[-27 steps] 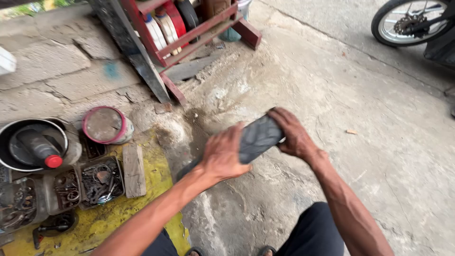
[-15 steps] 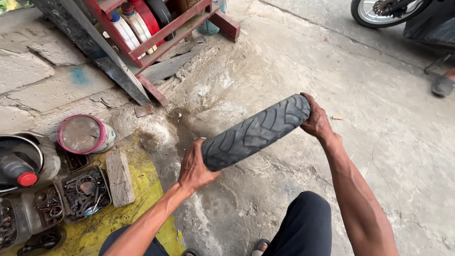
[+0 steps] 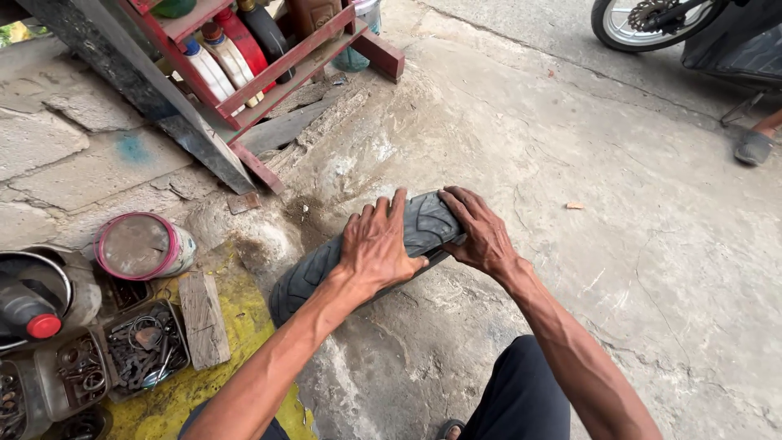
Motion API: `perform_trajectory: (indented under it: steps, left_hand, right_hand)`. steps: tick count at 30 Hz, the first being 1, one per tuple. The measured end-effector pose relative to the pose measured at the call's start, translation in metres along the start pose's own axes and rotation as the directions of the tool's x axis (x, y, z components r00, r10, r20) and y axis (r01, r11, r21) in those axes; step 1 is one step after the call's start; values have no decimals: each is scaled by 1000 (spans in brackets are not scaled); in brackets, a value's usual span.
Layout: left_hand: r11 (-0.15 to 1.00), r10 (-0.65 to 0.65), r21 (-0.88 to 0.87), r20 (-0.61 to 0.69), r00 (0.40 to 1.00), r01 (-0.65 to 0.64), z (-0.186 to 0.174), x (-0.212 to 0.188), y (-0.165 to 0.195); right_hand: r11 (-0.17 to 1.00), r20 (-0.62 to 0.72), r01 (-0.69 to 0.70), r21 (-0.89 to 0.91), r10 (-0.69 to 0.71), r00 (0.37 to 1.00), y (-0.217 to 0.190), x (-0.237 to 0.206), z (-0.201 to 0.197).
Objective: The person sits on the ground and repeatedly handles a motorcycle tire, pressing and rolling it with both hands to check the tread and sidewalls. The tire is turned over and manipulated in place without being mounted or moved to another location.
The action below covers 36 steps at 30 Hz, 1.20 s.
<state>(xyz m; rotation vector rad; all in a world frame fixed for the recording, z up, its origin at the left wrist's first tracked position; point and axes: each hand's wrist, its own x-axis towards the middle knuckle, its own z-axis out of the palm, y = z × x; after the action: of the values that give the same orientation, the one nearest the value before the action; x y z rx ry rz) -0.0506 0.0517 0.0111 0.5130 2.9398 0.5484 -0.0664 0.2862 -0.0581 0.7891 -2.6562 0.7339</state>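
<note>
Both hands are pressing down on a black tyre [image 3: 326,265] that is lying on the concrete floor [image 3: 619,269]. The left hand [image 3: 376,244] is lying palm-down across the tread with its fingers spread, loading the middle of the tyre. The right hand [image 3: 481,232] is wrapping over the far end of the tyre, fingers curling onto the tread; the two hands are sitting close together, almost touching. This two-point hold appears to be flattening the tyre against the floor and keeping it from springing or rolling.

Left of the tyre, a wooden block [image 3: 204,319] is resting on a yellow patch, with trays of small metal parts [image 3: 147,346] just beyond it and a pink-rimmed tin [image 3: 142,244] above them. Beyond the tyre, a red rack [image 3: 277,69] is holding bottles. A motorcycle wheel [image 3: 652,20] is standing well apart, past the tyre to the right.
</note>
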Motion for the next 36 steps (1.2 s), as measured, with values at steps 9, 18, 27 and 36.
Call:
perform_trajectory:
  steps: [9, 18, 27, 36]
  left_hand:
    - [983, -49, -185, -182, 982, 15, 23, -84, -84]
    - [961, -4, -262, -322, 947, -85, 69, -43, -71]
    - [950, 135, -187, -469, 873, -248, 76, -24, -51]
    - [957, -56, -286, -324, 944, -41, 55, -18, -37]
  right_hand:
    - [931, 49, -309, 191, 306, 951, 95, -23, 29]
    - [1000, -158, -19, -17, 16, 987, 47, -8, -10]
    - [976, -153, 25, -216, -60, 986, 17, 7, -41]
    - [983, -222, -174, -64, 156, 963, 97, -18, -39]
